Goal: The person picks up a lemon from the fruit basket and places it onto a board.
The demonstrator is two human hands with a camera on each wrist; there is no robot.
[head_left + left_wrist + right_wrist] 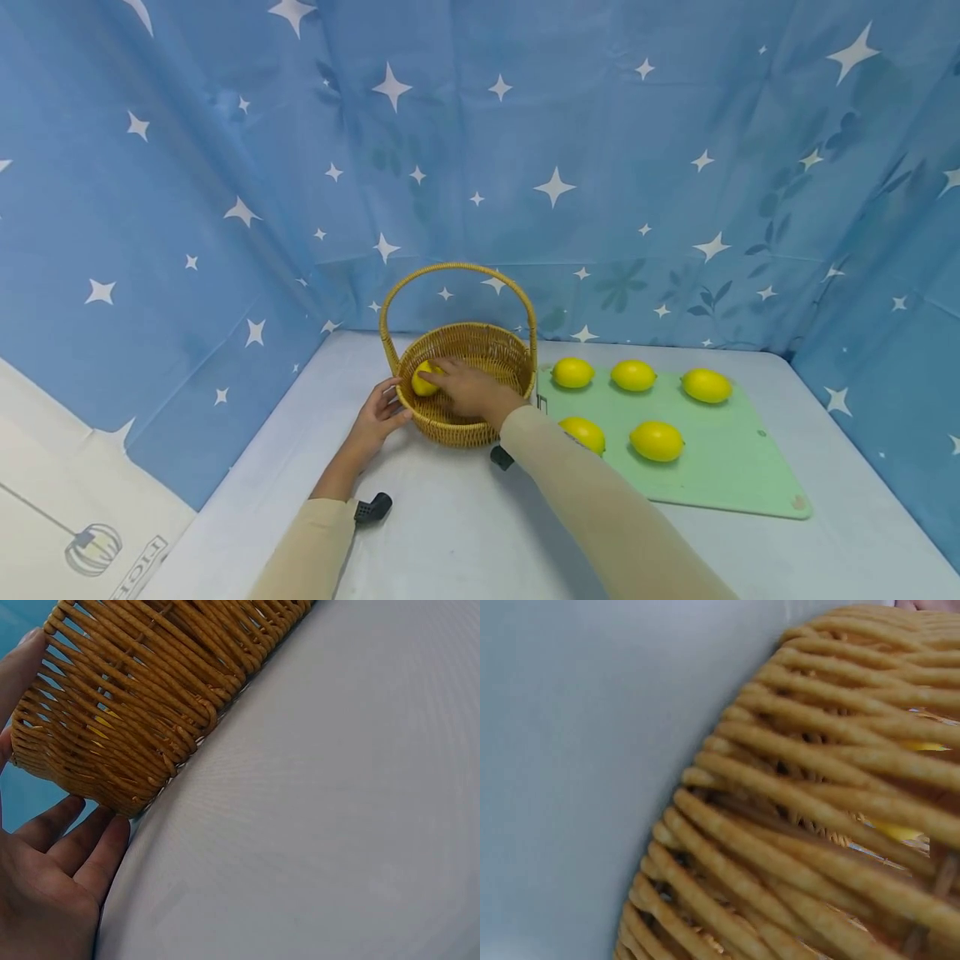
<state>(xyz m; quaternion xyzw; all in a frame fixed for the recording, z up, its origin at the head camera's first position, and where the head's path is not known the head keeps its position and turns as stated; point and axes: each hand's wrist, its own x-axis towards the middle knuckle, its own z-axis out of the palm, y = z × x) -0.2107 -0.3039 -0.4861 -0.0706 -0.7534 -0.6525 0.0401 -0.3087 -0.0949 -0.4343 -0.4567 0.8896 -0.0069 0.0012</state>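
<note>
A round wicker basket with a tall arched handle stands on the white table. My left hand rests against its left side, the thumb apart from the fingers. In the left wrist view, the fingertips touch the woven wall from outside. My right hand reaches into the basket and holds a yellow lemon near the inner left wall. Its fingers lie over the lemon and partly hide it. Through the weave in the right wrist view, bits of yellow show.
Several lemons lie on a pale green board to the right of the basket. My right sleeve crosses the board's near left corner and partly covers one lemon. A blue star-patterned curtain stands behind the table.
</note>
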